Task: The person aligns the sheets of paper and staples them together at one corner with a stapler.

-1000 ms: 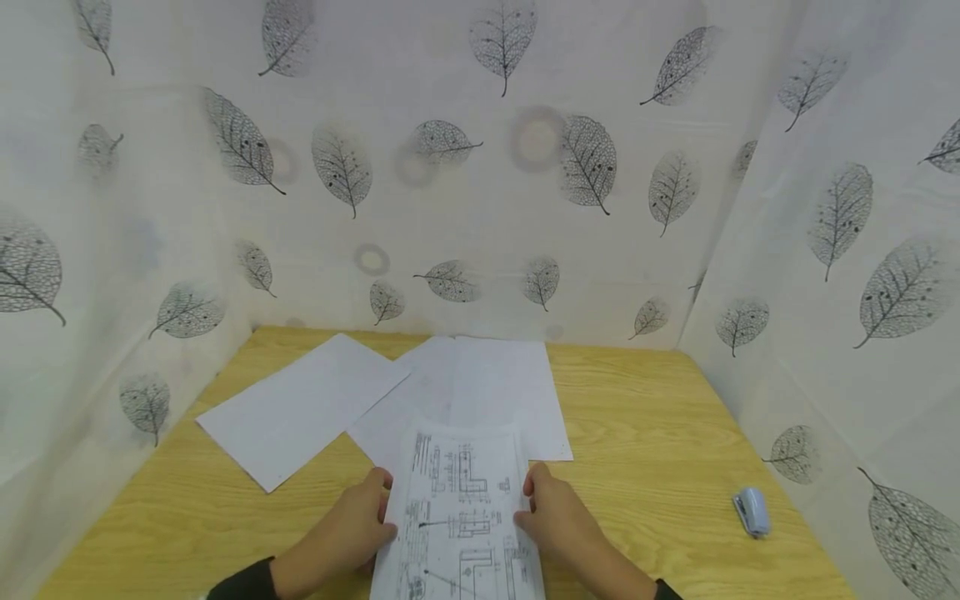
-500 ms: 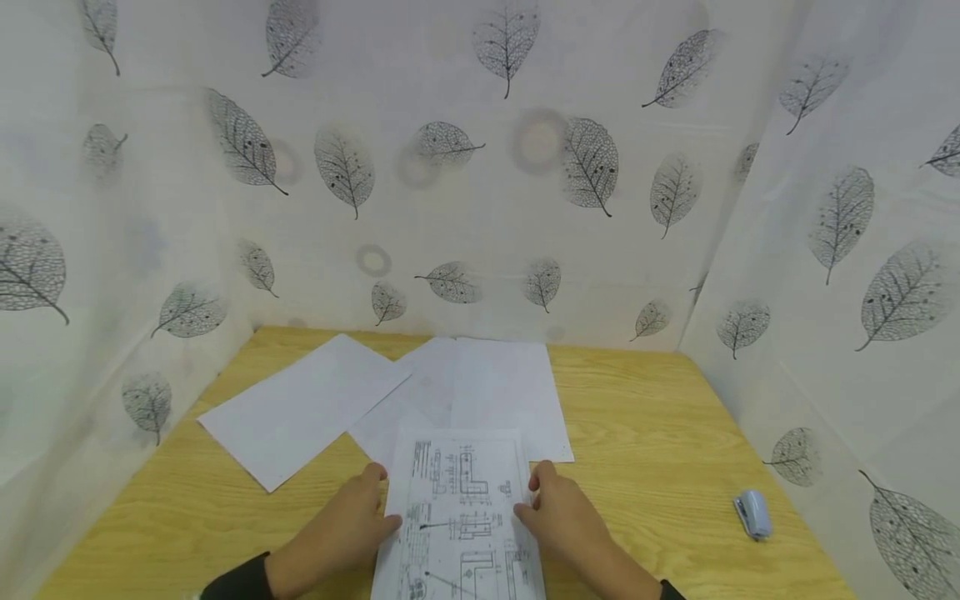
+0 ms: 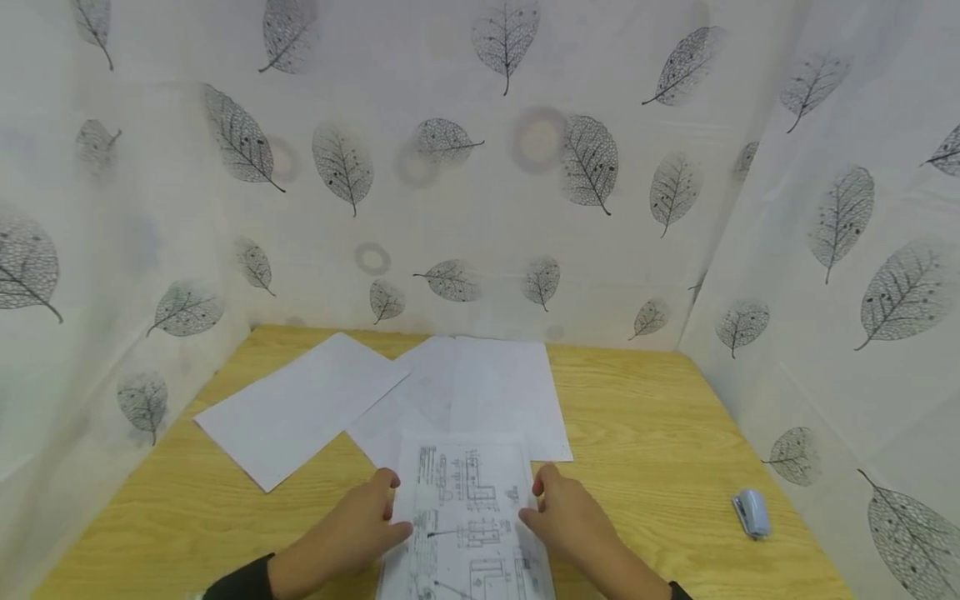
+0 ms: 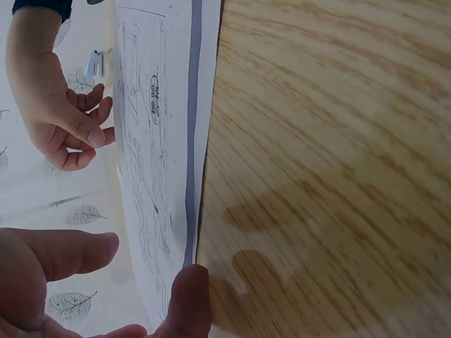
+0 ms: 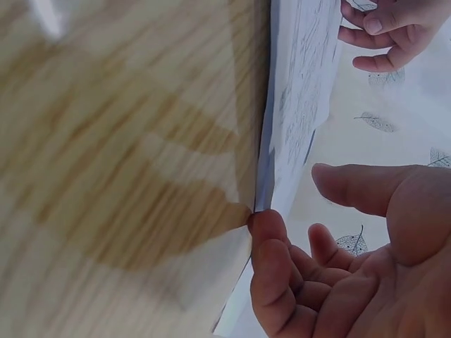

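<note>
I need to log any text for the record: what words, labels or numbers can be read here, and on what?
Nothing can be read.
Printed sheet between the left hand and right hand: line drawings with small lettering, too small and blurred to read.
Other sheets: blank sides up.
Stapler: no legible mark.

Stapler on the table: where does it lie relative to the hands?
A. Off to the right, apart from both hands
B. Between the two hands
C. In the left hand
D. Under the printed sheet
A: the stapler lies alone on the table, right of the right hand.
</note>
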Tool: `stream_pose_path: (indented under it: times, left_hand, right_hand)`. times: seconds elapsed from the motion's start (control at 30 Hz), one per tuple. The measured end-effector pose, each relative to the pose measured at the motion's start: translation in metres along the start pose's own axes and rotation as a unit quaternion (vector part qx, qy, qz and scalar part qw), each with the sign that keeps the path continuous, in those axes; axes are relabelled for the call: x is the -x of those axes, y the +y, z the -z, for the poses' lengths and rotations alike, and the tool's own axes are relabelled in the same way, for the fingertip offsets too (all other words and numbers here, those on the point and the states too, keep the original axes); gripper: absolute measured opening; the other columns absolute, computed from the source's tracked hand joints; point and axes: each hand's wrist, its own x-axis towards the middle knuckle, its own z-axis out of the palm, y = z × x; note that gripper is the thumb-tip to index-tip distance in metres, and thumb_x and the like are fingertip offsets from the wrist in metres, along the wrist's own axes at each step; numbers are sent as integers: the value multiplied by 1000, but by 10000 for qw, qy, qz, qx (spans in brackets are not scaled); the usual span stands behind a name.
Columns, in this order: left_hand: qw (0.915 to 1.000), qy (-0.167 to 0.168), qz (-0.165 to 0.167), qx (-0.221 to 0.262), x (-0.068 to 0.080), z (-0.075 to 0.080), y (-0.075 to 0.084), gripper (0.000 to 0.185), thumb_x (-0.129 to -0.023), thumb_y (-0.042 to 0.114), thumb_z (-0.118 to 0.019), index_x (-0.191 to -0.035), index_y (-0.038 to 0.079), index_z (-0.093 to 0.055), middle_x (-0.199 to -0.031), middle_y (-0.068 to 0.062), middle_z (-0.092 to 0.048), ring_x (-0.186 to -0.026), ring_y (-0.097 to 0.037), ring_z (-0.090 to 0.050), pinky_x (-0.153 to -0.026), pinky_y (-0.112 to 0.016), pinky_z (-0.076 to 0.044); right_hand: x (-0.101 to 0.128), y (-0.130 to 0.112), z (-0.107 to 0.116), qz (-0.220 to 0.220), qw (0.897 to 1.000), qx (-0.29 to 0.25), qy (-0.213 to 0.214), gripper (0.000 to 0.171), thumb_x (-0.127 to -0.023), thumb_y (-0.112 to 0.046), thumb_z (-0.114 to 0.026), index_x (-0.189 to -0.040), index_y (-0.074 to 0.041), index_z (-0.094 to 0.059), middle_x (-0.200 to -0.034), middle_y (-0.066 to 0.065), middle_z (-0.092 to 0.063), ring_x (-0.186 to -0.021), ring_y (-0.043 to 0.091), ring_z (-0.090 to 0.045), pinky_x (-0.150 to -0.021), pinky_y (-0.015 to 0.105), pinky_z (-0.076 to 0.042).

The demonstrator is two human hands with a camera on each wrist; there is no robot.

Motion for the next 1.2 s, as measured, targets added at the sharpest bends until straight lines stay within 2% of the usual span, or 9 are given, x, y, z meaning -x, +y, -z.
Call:
stream_pose_path:
  times: [0.23, 0.33, 0.43, 0.57, 0.7, 0.83, 0.9, 1.07, 1.2]
  left_hand:
    - [9998, -125, -39, -129, -1, 7, 5, 68, -83, 20, -83, -134, -8, -47, -80, -6, -60, -63, -17, -55, -54, -31, -46]
    - [9988, 7, -46, -495, -10, 17, 10, 70, -83, 26, -83, -134, -7, -48, -89, -8, -65, -75, -19, -62, -65, -37, -53]
    - [9977, 171, -60, -648, -24, 31, 19, 68, -85, 31, -82, -134, -5, -51, -109, -15, -67, -99, -26, -66, -82, -46, -56]
    - [9982, 288, -224, -474, -46, 45, 39, 66, -88, 31, -78, -136, -5, -49, -124, -25, -64, -115, -38, -64, -91, -52, -55]
    - [9985, 234, -155, -465, -75, 54, 63, 67, -91, 34, -75, -139, -3, -48, -130, -25, -62, -119, -37, -62, -95, -52, -53]
    - [9996, 37, 125, -270, -107, 62, 80, 71, -93, 39, -72, -144, 0, -44, -131, -21, -61, -112, -34, -63, -83, -49, -56]
    - [9996, -71, 247, -131, -122, 64, 86, 75, -94, 38, -71, -148, -1, -39, -138, -23, -57, -116, -36, -62, -82, -53, -57]
    - [9971, -280, 654, 257, -159, 59, 93, 80, -96, 34, -69, -155, -3, -30, -154, -22, -45, -136, -42, -49, -92, -68, -51]
    - [9955, -159, 880, 326, -181, 46, 93, 75, -93, 32, -70, -150, -5, -39, -146, -22, -52, -133, -42, -53, -93, -63, -53]
  right_hand:
    - [-1, 0, 10, 164, 9997, 194, -55, 33, -89, -29, -78, -104, -9, -58, -77, -1, -62, -62, 14, -56, -54, 31, -45]
    - [-6, 3, 22, 233, 9997, 71, -40, 36, -90, -30, -78, -109, -7, -59, -80, 0, -64, -65, 15, -58, -56, 31, -47]
    - [-18, 4, 38, 238, 9996, -151, 39, 40, -91, -31, -77, -114, -4, -60, -88, 4, -67, -72, 17, -62, -60, 35, -51]
    - [-39, 6, 61, 19, 9983, -570, 74, 44, -92, -30, -76, -121, -1, -59, -102, 10, -69, -78, 22, -64, -64, 38, -54]
    - [-63, 9, 81, -183, 9949, -989, -91, 50, -95, -29, -72, -129, 3, -56, -114, 16, -67, -83, 24, -64, -64, 38, -57]
    - [-88, 10, 96, -310, 9947, -978, -56, 55, -97, -32, -69, -134, 5, -53, -111, 18, -64, -87, 27, -64, -68, 40, -57]
    - [-100, 10, 101, -381, 9949, -932, -4, 57, -97, -32, -67, -135, 7, -52, -108, 19, -63, -90, 30, -65, -69, 41, -58]
    - [-123, 12, 101, -771, 9904, -1151, 18, 58, -98, -30, -66, -136, 10, -50, -121, 28, -61, -105, 40, -65, -75, 44, -60]
    - [-136, 21, 91, -1205, 9785, -1673, 38, 57, -97, -28, -66, -135, 11, -48, -133, 31, -53, -113, 45, -60, -84, 50, -58]
